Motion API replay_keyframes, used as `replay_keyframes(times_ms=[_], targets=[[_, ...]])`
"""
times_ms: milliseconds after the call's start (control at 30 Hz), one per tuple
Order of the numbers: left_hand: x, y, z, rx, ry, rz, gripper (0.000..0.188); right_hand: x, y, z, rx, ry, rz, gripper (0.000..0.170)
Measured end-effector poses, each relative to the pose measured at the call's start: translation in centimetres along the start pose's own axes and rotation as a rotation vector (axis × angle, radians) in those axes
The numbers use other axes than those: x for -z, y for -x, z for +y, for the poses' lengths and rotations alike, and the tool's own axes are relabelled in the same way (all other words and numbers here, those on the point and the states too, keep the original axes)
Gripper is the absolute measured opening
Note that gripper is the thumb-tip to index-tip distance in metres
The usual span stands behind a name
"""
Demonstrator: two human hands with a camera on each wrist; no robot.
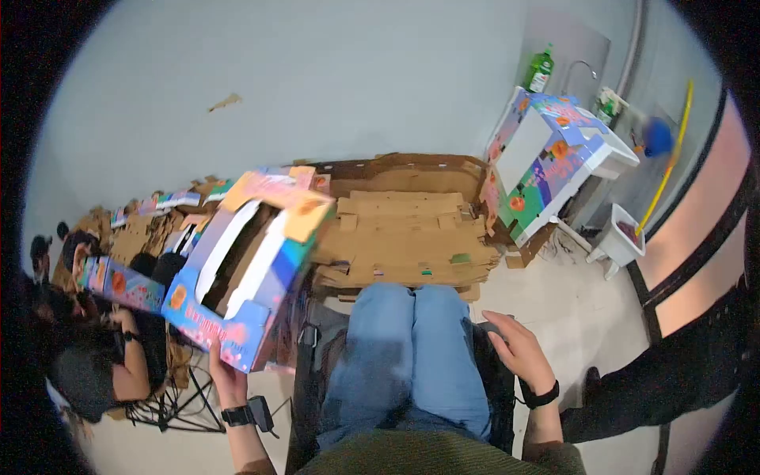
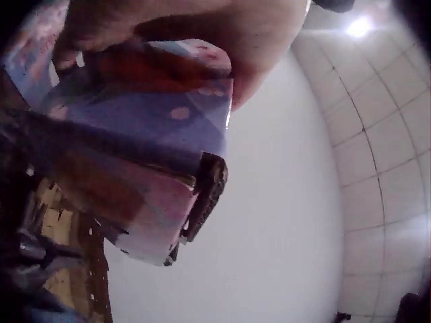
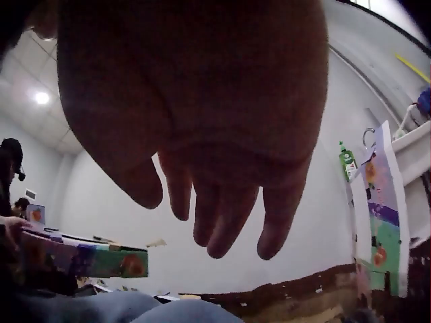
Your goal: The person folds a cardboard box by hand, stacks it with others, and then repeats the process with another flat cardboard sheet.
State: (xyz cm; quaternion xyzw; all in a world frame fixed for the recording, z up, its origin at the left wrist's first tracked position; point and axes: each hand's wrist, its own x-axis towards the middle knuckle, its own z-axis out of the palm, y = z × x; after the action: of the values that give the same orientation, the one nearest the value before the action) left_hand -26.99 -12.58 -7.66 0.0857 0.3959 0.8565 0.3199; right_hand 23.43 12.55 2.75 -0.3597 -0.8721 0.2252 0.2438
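Note:
My left hand (image 1: 228,378) grips the lower edge of a colourful printed cardboard fruit box (image 1: 214,324), which hangs tilted to the left of my knees. A large opening in the box shows a brown inside. In the left wrist view the hand (image 2: 222,30) wraps over a printed wall of the box (image 2: 175,121), and raw corrugated edges stick out beneath. Beside my right knee, my right hand (image 1: 522,354) holds nothing. Its fingers hang apart and loosely extended in the right wrist view, with the dark palm (image 3: 195,94) filling the upper middle.
Flattened brown cardboard (image 1: 404,237) lies in front of my knees. Another printed box (image 1: 546,170) leans by the sink (image 1: 616,158) at right, near a green bottle (image 1: 540,70). At left sits a person (image 1: 87,372) near another printed carton (image 1: 123,285). A dark-clothed leg (image 1: 665,388) extends at right.

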Motion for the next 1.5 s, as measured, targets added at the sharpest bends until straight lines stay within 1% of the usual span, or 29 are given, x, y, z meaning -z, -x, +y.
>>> replay_keyframes(times_ms=[33, 100, 133, 233, 267, 333, 367, 433, 467, 567, 600, 700, 767, 833, 933, 1000, 1067, 1167, 1200, 1267, 1367, 1500], targets=[[-1.0, 0.8, -0.1, 0.008, -0.03, -0.041, 0.05, 0.0, 0.1, -0.2, 0.013, 0.0, 0.012, 0.039], [-2.6, 2.5, -0.6, 0.07, -0.041, -0.032, 0.05, -0.1, 0.1, -0.8, 0.07, 0.032, 0.071, 0.041], [-4.6, 3.6, -0.8, 0.052, -0.081, -0.013, 0.049, -0.1, 0.4, -1.2, 0.087, 0.046, 0.109, 0.042], [-5.9, 5.6, -2.5, 0.208, -0.139, -0.114, 0.048, 0.2, 0.9, -2.0, 0.125, 0.088, 0.191, 0.048], [-6.8, 6.4, -3.4, 0.251, -0.137, -0.142, 0.046, 0.2, 1.3, -2.2, 0.131, 0.107, 0.167, 0.05], [-6.8, 6.6, -5.6, 0.375, -0.211, -0.234, 0.045, 0.0, 1.4, -2.6, 0.156, 0.139, 0.121, 0.056], [-7.6, 7.0, -5.9, 0.433, -0.25, -0.276, 0.045, -0.5, 1.5, -2.6, 0.175, 0.162, 0.07, 0.059], [-9.5, 7.5, -6.5, 0.446, -0.339, -0.32, 0.047, -2.1, 2.4, -2.1, 0.218, 0.206, -0.038, 0.065], [-10.3, 7.5, -6.3, 0.454, -0.381, -0.338, 0.048, -3.4, 3.0, -1.9, 0.203, 0.289, -0.107, 0.07], [-9.0, 4.5, -7.7, 0.177, -0.859, -0.409, 0.054, -4.5, 3.8, -3.1, 0.222, 0.377, -0.117, 0.073], [-9.0, 4.7, -7.9, -0.168, -1.173, -0.366, 0.054, -4.6, 3.9, -3.1, 0.25, 0.407, -0.112, 0.072], [-13.5, 7.9, -4.9, -0.85, -1.629, -0.403, 0.056, -4.7, 3.7, -3.0, 0.252, 0.406, -0.127, 0.074], [-15.3, 9.8, -4.9, -0.761, -1.629, -0.524, 0.067, -4.3, 3.3, -2.8, 0.275, 0.4, -0.143, 0.074], [-16.8, 12.3, -7.1, -0.948, -1.627, -0.676, 0.066, -3.8, 3.1, -2.4, 0.28, 0.384, -0.166, 0.074], [-20.0, 15.0, -8.6, -0.777, -1.594, -1.069, 0.066, -2.9, 2.9, -2.8, 0.323, 0.373, -0.185, 0.067], [-20.5, 15.4, -10.8, -0.852, -1.566, -1.162, 0.068, -2.1, 2.6, -3.1, 0.357, 0.394, -0.185, 0.061], [-20.7, 15.5, -12.0, -0.92, -1.567, -1.238, 0.073, -2.2, 3.0, -2.7, 0.385, 0.406, -0.18, 0.06], [-21.3, 16.0, -13.8, -0.963, -1.626, -1.188, 0.077, -2.8, 2.6, -2.2, 0.459, 0.411, -0.113, 0.055], [-21.3, 16.1, -14.7, -0.946, -1.694, -1.171, 0.08, -3.2, 2.8, -1.9, 0.476, 0.419, -0.099, 0.054], [-20.9, 15.9, -15.9, -0.989, -1.714, -1.141, 0.079, -3.7, 2.8, -1.5, 0.511, 0.419, -0.081, 0.053], [-20.3, 15.7, -16.1, -1.015, -1.733, -1.13, 0.076, -3.6, 3.0, -1.5, 0.496, 0.325, -0.14, 0.054], [-19.9, 15.4, -16.0, -0.997, -1.739, -1.14, 0.073, -2.6, 3.7, -1.7, 0.397, 0.152, 0.022, 0.047]])
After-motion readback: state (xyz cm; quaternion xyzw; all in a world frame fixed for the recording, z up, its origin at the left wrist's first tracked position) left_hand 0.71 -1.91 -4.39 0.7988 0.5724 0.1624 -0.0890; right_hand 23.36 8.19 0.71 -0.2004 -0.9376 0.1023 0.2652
